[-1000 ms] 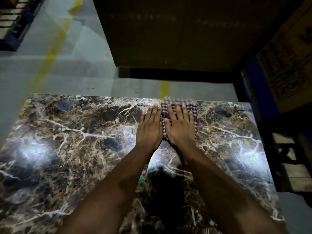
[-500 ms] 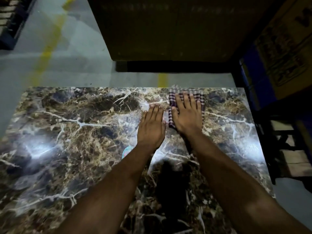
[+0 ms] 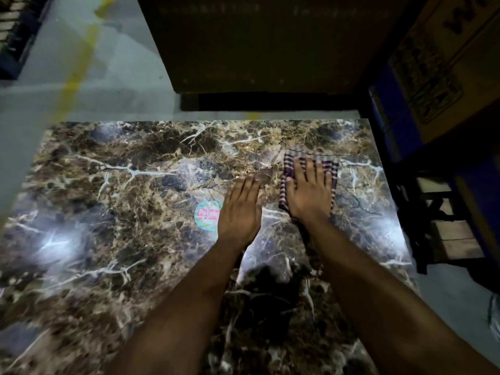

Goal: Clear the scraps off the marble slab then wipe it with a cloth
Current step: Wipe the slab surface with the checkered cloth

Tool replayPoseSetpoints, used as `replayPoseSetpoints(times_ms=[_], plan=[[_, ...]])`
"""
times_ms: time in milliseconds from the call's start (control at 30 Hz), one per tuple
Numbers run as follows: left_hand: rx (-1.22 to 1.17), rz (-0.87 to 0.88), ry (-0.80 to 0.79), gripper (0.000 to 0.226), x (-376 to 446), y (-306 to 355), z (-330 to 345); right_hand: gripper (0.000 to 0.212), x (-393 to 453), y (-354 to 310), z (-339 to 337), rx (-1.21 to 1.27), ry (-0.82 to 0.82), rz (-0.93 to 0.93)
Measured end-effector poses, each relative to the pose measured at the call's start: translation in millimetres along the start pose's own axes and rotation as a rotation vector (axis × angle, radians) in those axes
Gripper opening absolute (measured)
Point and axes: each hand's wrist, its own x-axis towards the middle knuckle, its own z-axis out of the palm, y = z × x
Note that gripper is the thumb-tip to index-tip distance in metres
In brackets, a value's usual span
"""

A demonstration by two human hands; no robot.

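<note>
Checked purple-and-white cloth (image 3: 286, 169) lies flat under our right hand (image 3: 308, 196), which presses it against the marble slab (image 3: 130, 212) with fingers spread and straight, palm down rather than gripping. The cloth sits toward the far right part of the slab, short of the far edge, and its edges show beyond the fingertips and along both sides of the hand. Our left hand (image 3: 239, 209) rests just beside it on the left, also flat and unclenched on the bare stone, fingers together, holding nothing; a narrow strip of marble separates the two hands. Touching the left edge of that hand is a round sticker (image 3: 206, 214) in pale green and pink (its lettering is too blurred to read), partly covered by the hand. Bright glare patches sit on the polished brown, white-veined surface at the near left and right. Beyond the far edge we see grey floor (image 3: 121, 85) with a yellow line (image 3: 78, 69), and a large dark box (image 3: 259, 41) stands on it.
</note>
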Motion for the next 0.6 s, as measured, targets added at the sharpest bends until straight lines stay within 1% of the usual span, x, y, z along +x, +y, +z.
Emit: replayPoseSetpoints(times_ms=[67, 167, 267, 300, 367, 433, 467, 533, 600], plan=[[-0.008, -0.008, -0.005, 0.054, -13, 2, -1, 0.068, -35, 2, 0, 0.000, 0.006, 0.021], [0.008, -0.023, -0.015, 0.055, -28, 7, 1, 0.067, -74, -15, 6, 0.027, -0.041, -0.087], [0.014, -0.026, -0.017, 0.055, -35, 11, 1, 0.066, -61, -28, 6, 0.037, -0.059, -0.184], [0.014, -0.024, -0.008, 0.056, -38, 13, 0, 0.066, -53, -25, 5, 0.022, -0.057, -0.183], [0.006, -0.013, -0.011, 0.056, -50, 16, 0, 0.066, -51, -9, 6, 0.014, -0.031, -0.102], [-0.003, -0.008, -0.031, 0.056, -66, 17, 0, 0.066, -74, 8, 7, 0.019, -0.013, -0.005], [-0.001, -0.010, -0.039, 0.057, -72, 18, 0, 0.066, -91, 11, 9, 0.021, -0.004, 0.010], [0.012, -0.020, -0.035, 0.057, -83, 22, 1, 0.065, -126, 4, 11, 0.026, -0.013, -0.049], [0.021, -0.039, -0.037, 0.057, -91, 27, 4, 0.063, -144, -6, 17, 0.041, -0.041, -0.161]])
